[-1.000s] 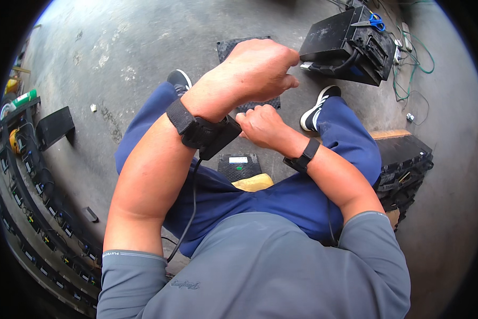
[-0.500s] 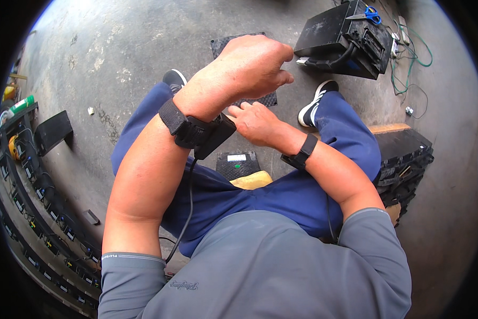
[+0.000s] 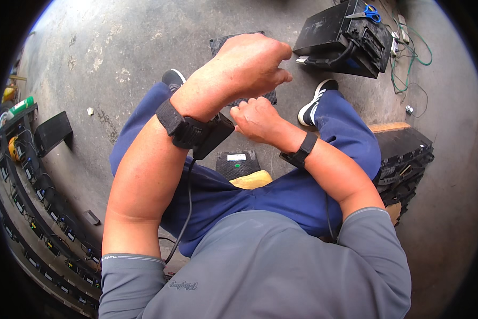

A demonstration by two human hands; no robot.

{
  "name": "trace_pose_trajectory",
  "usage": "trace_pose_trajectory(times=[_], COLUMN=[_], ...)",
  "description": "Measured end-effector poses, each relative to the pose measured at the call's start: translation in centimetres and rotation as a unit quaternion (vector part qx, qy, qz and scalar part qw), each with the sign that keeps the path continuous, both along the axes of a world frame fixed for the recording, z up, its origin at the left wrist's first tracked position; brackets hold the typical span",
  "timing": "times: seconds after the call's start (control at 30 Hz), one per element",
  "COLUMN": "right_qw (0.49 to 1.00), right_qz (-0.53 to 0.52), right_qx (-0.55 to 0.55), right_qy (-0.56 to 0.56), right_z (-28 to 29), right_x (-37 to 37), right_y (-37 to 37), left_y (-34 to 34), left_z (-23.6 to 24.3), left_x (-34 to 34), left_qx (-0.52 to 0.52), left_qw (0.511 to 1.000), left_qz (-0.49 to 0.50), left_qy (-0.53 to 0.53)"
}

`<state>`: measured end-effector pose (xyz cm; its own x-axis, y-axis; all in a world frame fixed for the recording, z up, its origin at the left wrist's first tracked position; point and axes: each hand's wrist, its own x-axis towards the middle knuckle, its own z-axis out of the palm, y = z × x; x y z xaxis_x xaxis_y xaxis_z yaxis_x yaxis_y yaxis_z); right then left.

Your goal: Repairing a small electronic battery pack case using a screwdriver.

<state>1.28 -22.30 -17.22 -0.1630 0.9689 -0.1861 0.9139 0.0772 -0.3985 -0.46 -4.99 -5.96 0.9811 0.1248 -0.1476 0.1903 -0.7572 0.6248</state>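
Note:
My left hand is over a black textured panel on the floor between my feet and covers most of it. Its fingers curl downward, with the index tip and thumb showing at the right side; whatever they hold is hidden beneath. Nearer to me, my right hand is closed, its fingers bent inward by the panel's near edge. I cannot make out anything in its grip. Both wrists wear black straps, the left one carrying a black box with a cable.
A black case bearing blue scissors stands far right, beside green cords. Stacked black panels lie at my right. Below my hands are another black panel and a yellow piece. A rack lines the left.
My right hand has turned slightly and its fingers have drawn in; a fingertip that pointed left is now bent. My left hand and forearm have shifted a little to the left.

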Motion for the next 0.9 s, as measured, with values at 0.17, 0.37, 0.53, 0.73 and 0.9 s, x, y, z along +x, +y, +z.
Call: trace_pose_trajectory(times=[0.17,0.37,0.53,0.73,0.9], right_qw=[0.991,0.992,0.993,0.996,0.985], right_qz=[0.024,-0.010,0.016,-0.013,0.010], right_qx=[0.120,-0.127,0.114,0.081,0.171], right_qy=[0.056,0.023,0.017,0.024,0.006], right_z=[-0.3,1.2,-0.8,0.1,-0.2], right_x=[-0.2,0.0,-0.2,0.5,-0.1], right_y=[-0.4,0.4,-0.5,-0.2,0.0], left_y=[0.0,0.1,0.0,0.1,0.0], left_z=[-0.3,0.0,0.0,0.1,0.2], left_x=[0.0,-0.1,0.2,0.0,0.2], left_qx=[-0.009,-0.003,0.004,-0.001,0.002], left_qw=[1.000,1.000,1.000,1.000,1.000], left_qz=[0.010,0.014,0.009,0.013,0.010], left_qy=[-0.007,-0.004,0.005,0.004,0.012])
